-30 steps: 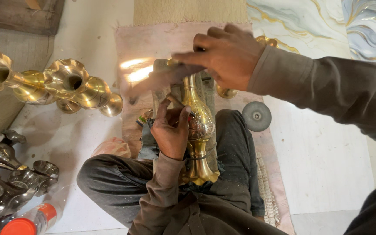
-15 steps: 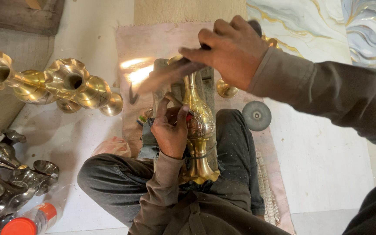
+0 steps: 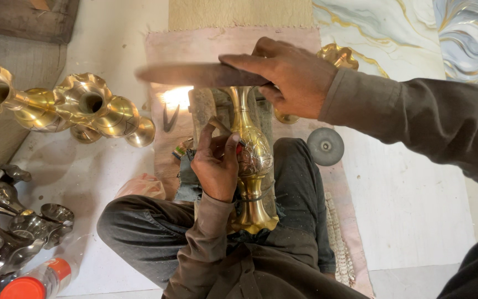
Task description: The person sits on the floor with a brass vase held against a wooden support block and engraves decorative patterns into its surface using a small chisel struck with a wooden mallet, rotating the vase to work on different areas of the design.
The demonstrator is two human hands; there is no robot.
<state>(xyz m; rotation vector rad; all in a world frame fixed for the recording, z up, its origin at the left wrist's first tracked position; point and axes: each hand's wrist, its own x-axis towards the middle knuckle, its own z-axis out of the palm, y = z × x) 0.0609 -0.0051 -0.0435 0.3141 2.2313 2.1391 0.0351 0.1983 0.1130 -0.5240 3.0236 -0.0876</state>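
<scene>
Vase: brass vase lies along my lap, braced for working.
Left hand: my left hand has fingers curled against its belly, steadying it.
Right hand: my right hand, farther out, is closed around a flat wooden stick above the neck.
Far left: finished brass vases.

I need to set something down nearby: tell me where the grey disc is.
In the head view, the grey disc lies flat on the floor at centre right, beside the seated person's knee and below the right hand.
</scene>
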